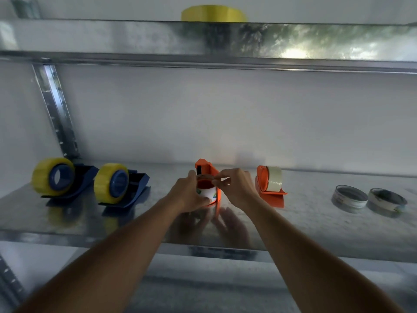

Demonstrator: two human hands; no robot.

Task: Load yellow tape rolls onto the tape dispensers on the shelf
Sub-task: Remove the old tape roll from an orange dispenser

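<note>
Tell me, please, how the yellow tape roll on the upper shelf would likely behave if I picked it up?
The yellow tape roll lies flat, so it probably won't roll until tipped on edge. It looks wide and thickly wound, so likely stiff and fairly heavy.

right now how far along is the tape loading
Done: both blue dispensers carry yellow rolls. In hand: left hand and right hand hold a near-empty core at the middle orange dispenser. Left: that one and the right orange dispenser, which holds pale tape; a yellow roll waits above.
</note>
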